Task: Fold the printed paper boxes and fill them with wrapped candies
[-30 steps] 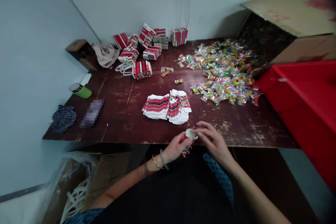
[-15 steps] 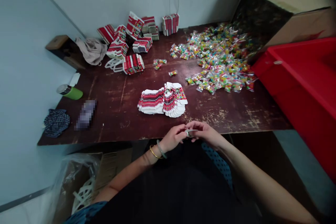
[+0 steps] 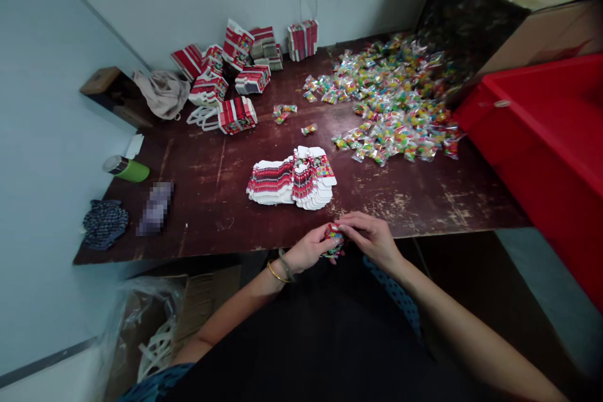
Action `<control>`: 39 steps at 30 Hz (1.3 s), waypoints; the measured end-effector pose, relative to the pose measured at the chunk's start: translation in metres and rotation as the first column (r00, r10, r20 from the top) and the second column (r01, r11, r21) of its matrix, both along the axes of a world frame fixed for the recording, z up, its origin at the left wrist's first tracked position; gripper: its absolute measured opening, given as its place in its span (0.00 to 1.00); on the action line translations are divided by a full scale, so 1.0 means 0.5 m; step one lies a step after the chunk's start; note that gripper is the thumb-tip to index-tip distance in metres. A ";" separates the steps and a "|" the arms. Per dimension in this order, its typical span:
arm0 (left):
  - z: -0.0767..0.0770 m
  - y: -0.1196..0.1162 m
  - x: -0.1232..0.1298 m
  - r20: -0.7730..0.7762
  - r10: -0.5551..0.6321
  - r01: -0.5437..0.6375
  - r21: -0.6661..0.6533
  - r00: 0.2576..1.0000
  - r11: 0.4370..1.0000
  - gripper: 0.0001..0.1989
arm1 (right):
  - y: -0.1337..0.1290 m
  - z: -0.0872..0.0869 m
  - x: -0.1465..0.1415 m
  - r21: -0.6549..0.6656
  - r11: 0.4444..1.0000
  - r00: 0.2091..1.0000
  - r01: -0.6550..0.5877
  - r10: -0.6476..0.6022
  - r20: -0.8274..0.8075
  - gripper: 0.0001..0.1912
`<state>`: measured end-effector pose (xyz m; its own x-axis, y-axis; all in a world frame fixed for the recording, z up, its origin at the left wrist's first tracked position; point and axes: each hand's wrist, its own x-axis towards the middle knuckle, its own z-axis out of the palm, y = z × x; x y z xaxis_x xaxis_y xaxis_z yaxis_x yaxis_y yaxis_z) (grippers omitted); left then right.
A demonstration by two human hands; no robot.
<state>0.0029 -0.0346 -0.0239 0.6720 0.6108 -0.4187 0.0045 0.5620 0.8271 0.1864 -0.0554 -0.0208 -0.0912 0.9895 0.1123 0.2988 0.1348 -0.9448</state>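
Carton [image 3: 335, 234]: five o'clock of the flat stack [image 3: 271, 182]; light, stiff, crushable, I judge.
Left hand [image 3: 306, 253]: fingers wrapped around it.
Right hand [image 3: 375, 240]: fingertips at its top; pinching, I cannot tell.
Best hold: side walls, gently.

The left hand [image 3: 307, 250] is curled, pointing toward two o'clock, and the right hand [image 3: 374, 240], with bent fingers [image 3: 354, 220], points toward ten o'clock.
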 end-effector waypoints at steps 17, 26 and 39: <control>0.001 0.032 -0.011 -0.105 0.098 -0.086 0.116 0.990 0.990 0.21 | 0.089 -0.009 0.165 0.117 0.978 0.856 -0.172 0.089 0.509 0.19; 0.000 0.023 -0.035 -0.073 0.059 -0.056 0.032 0.996 0.998 0.22 | 0.320 -0.060 0.038 0.228 0.877 0.735 -0.423 0.184 0.652 0.13; -0.019 0.032 0.027 -0.031 0.179 -0.181 -0.154 0.983 0.971 0.07 | 0.042 -0.017 -0.002 0.375 0.916 0.888 -0.143 -0.048 0.457 0.15</control>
<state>0.0164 -0.0186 -0.0334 0.5493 0.6477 -0.5280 -0.0955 0.6763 0.7304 0.1854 -0.0346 -0.0294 -0.2719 0.8660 0.4196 0.6585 0.4854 -0.5751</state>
